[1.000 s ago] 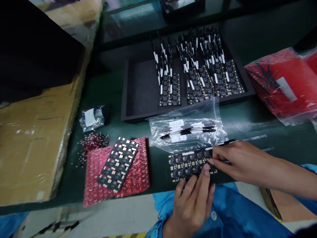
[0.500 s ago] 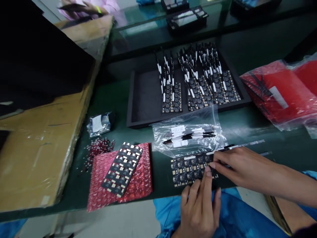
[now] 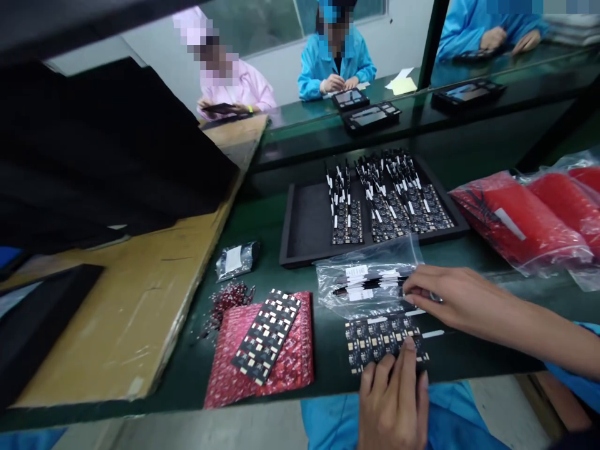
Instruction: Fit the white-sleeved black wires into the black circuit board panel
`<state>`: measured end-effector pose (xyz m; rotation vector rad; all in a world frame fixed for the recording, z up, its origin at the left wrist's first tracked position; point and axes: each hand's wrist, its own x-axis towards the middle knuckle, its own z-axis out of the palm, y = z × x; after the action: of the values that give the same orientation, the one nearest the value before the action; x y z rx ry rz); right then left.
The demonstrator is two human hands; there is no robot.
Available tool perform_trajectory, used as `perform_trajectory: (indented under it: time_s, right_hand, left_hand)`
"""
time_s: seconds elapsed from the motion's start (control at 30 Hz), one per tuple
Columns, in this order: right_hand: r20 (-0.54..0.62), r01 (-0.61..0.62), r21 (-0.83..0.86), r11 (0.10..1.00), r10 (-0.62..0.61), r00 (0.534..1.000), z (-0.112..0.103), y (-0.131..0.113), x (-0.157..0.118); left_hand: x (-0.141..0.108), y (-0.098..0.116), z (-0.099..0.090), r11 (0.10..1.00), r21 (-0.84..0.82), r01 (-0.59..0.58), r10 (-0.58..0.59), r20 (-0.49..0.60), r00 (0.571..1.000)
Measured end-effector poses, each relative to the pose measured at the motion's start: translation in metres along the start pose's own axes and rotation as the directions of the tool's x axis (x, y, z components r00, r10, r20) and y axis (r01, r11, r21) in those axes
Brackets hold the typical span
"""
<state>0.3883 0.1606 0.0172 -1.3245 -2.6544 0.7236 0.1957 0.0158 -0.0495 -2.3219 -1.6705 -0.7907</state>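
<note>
A panel of black circuit boards [image 3: 375,337] lies at the front edge of the bench. My left hand [image 3: 394,400] rests on its near right part, fingers stretched out. Narrow strips with white ends [image 3: 432,334] stick out on the panel's right side. Just behind it is a clear plastic bag [image 3: 328,294] with black flat strips bearing white labels [image 3: 370,284] on it or inside; I cannot tell which. At the right ends of these strips my right hand [image 3: 443,294] has thumb and fingers pinched together. What they hold, if anything, is hidden.
Behind the bag, a black tray [image 3: 300,250] holds board panels with attached strips. Left lie another panel [image 3: 267,337] on red bubble wrap [image 3: 300,369], small red-and-white parts [image 3: 229,300] and a silvery bag [image 3: 237,261]. Red packages [image 3: 529,219] lie right. Several people sit opposite.
My right hand has left the panel and moved back to the strips at the bag. My left hand stays on the panel. The view has tilted up, showing people across the bench.
</note>
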Motion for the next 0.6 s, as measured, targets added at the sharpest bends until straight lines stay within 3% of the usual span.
perform_trajectory:
  time_s: [0.3,0.6]
  right_hand:
    - [0.093,0.148,-0.047,0.988,-0.143,0.985,0.004,-0.029,0.068]
    - [0.144,0.165,-0.136,0.977,-0.146,0.979,0.012,-0.039,0.089]
  left_hand:
    - [0.000,-0.011,-0.005,0.997,0.000,-0.079,0.079,0.024,0.997]
    - [0.001,-0.012,-0.010,0.998,-0.042,-0.055,0.054,-0.028,0.998]
